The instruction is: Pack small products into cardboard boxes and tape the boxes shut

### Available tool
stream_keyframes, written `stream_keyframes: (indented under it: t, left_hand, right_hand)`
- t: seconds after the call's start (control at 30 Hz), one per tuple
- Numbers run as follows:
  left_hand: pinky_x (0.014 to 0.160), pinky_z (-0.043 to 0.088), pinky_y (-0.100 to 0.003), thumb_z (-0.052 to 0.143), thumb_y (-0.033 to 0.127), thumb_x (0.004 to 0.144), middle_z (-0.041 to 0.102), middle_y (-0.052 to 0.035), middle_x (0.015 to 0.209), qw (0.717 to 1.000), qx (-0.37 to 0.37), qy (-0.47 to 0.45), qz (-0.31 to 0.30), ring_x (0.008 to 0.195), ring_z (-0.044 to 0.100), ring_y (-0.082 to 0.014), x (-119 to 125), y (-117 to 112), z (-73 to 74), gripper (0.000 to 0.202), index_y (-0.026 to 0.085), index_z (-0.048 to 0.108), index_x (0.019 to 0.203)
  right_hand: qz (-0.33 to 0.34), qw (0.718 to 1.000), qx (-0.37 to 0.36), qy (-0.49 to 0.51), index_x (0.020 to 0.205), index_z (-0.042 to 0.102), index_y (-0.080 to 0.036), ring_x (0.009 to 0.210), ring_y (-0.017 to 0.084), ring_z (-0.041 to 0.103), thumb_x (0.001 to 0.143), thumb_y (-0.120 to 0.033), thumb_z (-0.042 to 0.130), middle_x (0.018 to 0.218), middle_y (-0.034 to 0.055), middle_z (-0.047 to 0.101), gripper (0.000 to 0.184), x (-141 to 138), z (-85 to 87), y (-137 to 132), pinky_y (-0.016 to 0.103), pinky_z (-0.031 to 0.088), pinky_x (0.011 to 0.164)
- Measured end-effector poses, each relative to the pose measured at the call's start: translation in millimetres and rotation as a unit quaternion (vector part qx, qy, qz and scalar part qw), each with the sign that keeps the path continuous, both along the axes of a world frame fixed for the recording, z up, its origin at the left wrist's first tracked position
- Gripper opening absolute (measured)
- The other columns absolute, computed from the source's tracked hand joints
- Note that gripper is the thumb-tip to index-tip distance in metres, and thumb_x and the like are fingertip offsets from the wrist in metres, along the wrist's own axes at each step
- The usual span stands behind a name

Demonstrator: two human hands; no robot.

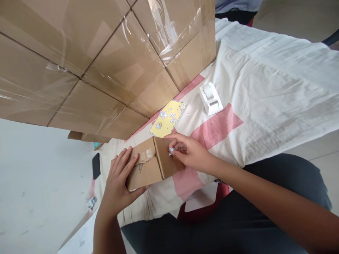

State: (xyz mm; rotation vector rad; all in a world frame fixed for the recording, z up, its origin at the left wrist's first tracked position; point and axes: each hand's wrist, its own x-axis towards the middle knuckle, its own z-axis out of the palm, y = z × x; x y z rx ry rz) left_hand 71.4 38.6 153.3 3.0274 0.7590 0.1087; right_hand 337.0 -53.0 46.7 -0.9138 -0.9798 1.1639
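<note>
A small brown cardboard box (145, 173) lies on the cloth in front of me, with clear tape and a torn patch on its top. My left hand (120, 173) rests across the box's left part, fingers spread over the top and thumb along the near edge. At the box's right end, my right hand (186, 150) pinches a small white piece (171, 151), perhaps a sticker, against or close to the side face. Whether the piece touches the cardboard I cannot tell. Just beyond lies a yellow sheet (165, 128) bearing several small white labels and scraps.
Large taped cardboard boxes (106, 84) are stacked like a wall behind the work area. A white tape dispenser (211, 98) stands on the pink and white cloth (256, 81). A black phone (96, 166) lies at the left. Another person's clothing (238, 6) shows at the top.
</note>
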Motion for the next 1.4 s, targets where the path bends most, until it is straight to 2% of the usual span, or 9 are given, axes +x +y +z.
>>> stream_keyframes:
  t: [0.17, 0.43, 0.6, 0.7, 0.83, 1.0, 1.2, 1.4]
  left_hand:
    - [0.123, 0.026, -0.066, 0.076, 0.045, 0.087, 0.025, -0.0131, 0.173, 1.000, -0.004, -0.001, 0.004, 0.157, 0.028, -0.0417, -0.2, 0.5, -0.6, 0.096, 0.036, 0.023, 0.166]
    - [0.123, 0.027, -0.066, 0.076, 0.046, 0.087, 0.025, -0.0119, 0.173, 1.000, -0.004, -0.003, 0.002, 0.156, 0.029, -0.0415, 0.4, 1.5, -1.9, 0.095, 0.037, 0.023, 0.166]
    - [0.123, 0.028, -0.067, 0.074, 0.048, 0.088, 0.028, -0.0110, 0.172, 1.000, 0.010, -0.004, -0.003, 0.155, 0.032, -0.0428, -2.6, 4.1, -4.2, 0.093, 0.035, 0.025, 0.166]
    - [0.122, 0.030, -0.069, 0.071, 0.053, 0.087, 0.029, -0.0090, 0.172, 1.000, 0.020, -0.015, -0.011, 0.152, 0.036, -0.0451, -6.8, 8.0, -8.9, 0.092, 0.035, 0.026, 0.166]
    - [0.118, 0.035, -0.074, 0.064, 0.063, 0.087, 0.033, -0.0034, 0.170, 0.998, 0.026, -0.051, -0.009, 0.148, 0.042, -0.0475, -10.8, 12.9, -18.3, 0.089, 0.038, 0.029, 0.165]
    - [0.117, 0.035, -0.077, 0.060, 0.069, 0.085, 0.034, 0.0011, 0.170, 0.997, 0.026, -0.071, -0.005, 0.145, 0.044, -0.0495, -11.8, 14.7, -25.1, 0.088, 0.042, 0.030, 0.164]
    - [0.116, 0.033, -0.077, 0.059, 0.060, 0.088, 0.029, 0.0003, 0.172, 0.999, 0.013, -0.049, -0.008, 0.148, 0.040, -0.0489, -8.9, 12.1, -20.1, 0.087, 0.044, 0.022, 0.165]
    - [0.119, 0.032, -0.072, 0.063, 0.056, 0.091, 0.030, -0.0053, 0.172, 0.999, 0.021, -0.039, -0.023, 0.150, 0.038, -0.0473, -4.0, 8.4, -12.0, 0.087, 0.039, 0.021, 0.166]
  right_hand:
    - [0.007, 1.000, -0.004, 0.020, 0.136, 0.058, -0.025, 0.086, 0.014, 0.065, 0.089, -0.006, 0.055, 0.099, 0.0012, 0.063, 0.051, -0.6, -3.0, 0.7, 0.029, 0.054, 0.076]
    - [0.019, 1.000, 0.003, 0.009, 0.136, 0.059, -0.026, 0.079, 0.011, 0.062, 0.089, -0.006, 0.054, 0.100, 0.0007, 0.061, 0.051, 0.4, 3.5, -1.4, 0.027, 0.053, 0.074]
    - [0.019, 0.999, 0.013, -0.038, 0.135, 0.061, -0.025, 0.083, 0.012, 0.062, 0.089, -0.005, 0.055, 0.102, 0.0015, 0.061, 0.051, 1.4, 3.3, -2.5, 0.028, 0.053, 0.081]
    - [0.039, 0.998, 0.035, -0.043, 0.137, 0.060, -0.024, 0.087, 0.013, 0.063, 0.088, -0.005, 0.055, 0.102, 0.0018, 0.060, 0.053, 3.7, 2.2, -2.5, 0.029, 0.053, 0.082]
    - [0.072, 0.996, 0.030, -0.039, 0.139, 0.060, -0.025, 0.085, 0.012, 0.062, 0.089, -0.006, 0.057, 0.101, 0.0016, 0.061, 0.053, 8.2, 1.5, -1.8, 0.026, 0.051, 0.076]
    - [0.082, 0.995, 0.035, -0.049, 0.139, 0.060, -0.022, 0.090, 0.012, 0.060, 0.091, -0.008, 0.058, 0.102, 0.0023, 0.060, 0.050, 9.9, 1.9, -0.5, 0.025, 0.051, 0.079]
    - [0.077, 0.994, 0.066, -0.049, 0.139, 0.059, -0.022, 0.088, 0.011, 0.059, 0.092, -0.008, 0.057, 0.103, 0.0020, 0.058, 0.049, 6.6, -3.4, 1.7, 0.024, 0.049, 0.077]
    - [0.037, 0.993, 0.095, -0.059, 0.144, 0.055, -0.023, 0.086, 0.012, 0.058, 0.091, -0.009, 0.060, 0.096, -0.0001, 0.057, 0.056, 1.9, -9.0, 1.6, 0.026, 0.049, 0.080]
